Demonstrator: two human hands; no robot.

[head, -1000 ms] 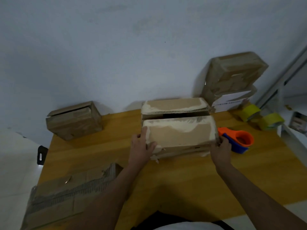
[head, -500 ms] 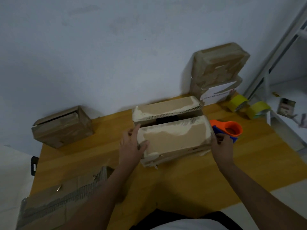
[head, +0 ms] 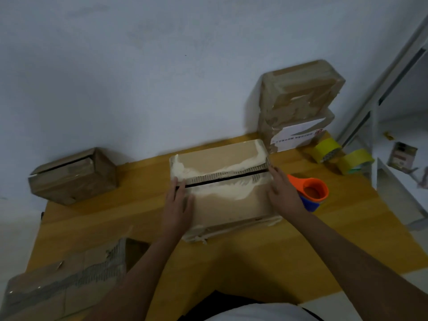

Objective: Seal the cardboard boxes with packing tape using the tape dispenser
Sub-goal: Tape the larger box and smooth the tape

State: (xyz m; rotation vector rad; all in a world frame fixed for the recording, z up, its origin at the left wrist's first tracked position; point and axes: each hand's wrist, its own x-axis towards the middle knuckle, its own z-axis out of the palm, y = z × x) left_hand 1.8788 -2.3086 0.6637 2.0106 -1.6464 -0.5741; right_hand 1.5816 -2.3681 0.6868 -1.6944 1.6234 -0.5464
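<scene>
View from above a wooden table [head: 231,262]. Nearest, at the left front corner, lies a flattened carton [head: 62,283] with torn, corrugated edges exposed. At centre stands the box [head: 222,188] being worked on, its two top flaps nearly meeting, a narrow dark gap running between them from left to right; white torn paper marks both flaps along the seam. The left hand [head: 177,209] lies flat on the near flap at the box's left end, fingers straight and reaching to the gap. The right hand [head: 283,193] presses against the right end of the box, fingers extended toward the seam; neither hand grips anything. Just beside the right hand, on the table to the right of the box, rests the tape dispenser [head: 309,193], orange above and blue below, untouched. Farther right, near the table's edge, stand two tape rolls [head: 340,154], yellowish. At the far left, against the wall [head: 139,77], sits a small closed box [head: 74,177]. At the far right, also against the wall, rises a stack of boxes [head: 298,100], the lower bearing a white label.
</scene>
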